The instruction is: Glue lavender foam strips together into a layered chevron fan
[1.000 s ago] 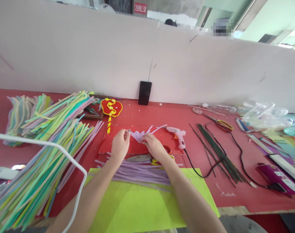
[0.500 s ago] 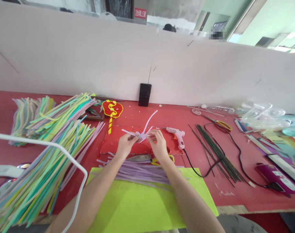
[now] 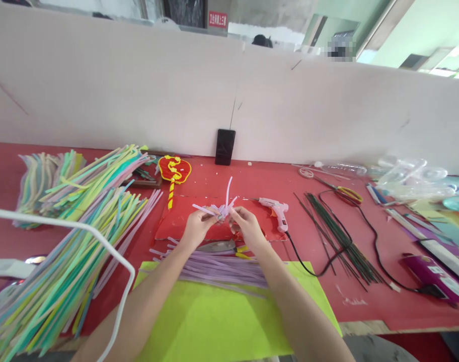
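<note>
Both hands meet over a red felt sheet (image 3: 176, 221) at the table's middle. My left hand (image 3: 197, 229) and my right hand (image 3: 246, 227) pinch a small bunch of folded lilac pipe cleaners (image 3: 222, 207) between them, held just above the felt. Loose ends stick out of the bunch upward and to the left. A pile of lilac pipe cleaners (image 3: 218, 266) lies under my wrists, partly on a lime green sheet (image 3: 214, 322).
A big heap of pastel pipe cleaners (image 3: 71, 241) fills the left. A glue gun (image 3: 275, 208) with a black cord, green wire stems (image 3: 337, 236), scissors (image 3: 342, 191), a red-and-yellow ornament (image 3: 173, 171) and a black phone (image 3: 225, 146) by the white partition surround the hands.
The hands lifted the lilac bunch off the felt and drew closer together. The long free end that pointed up and right now stands nearly upright.
</note>
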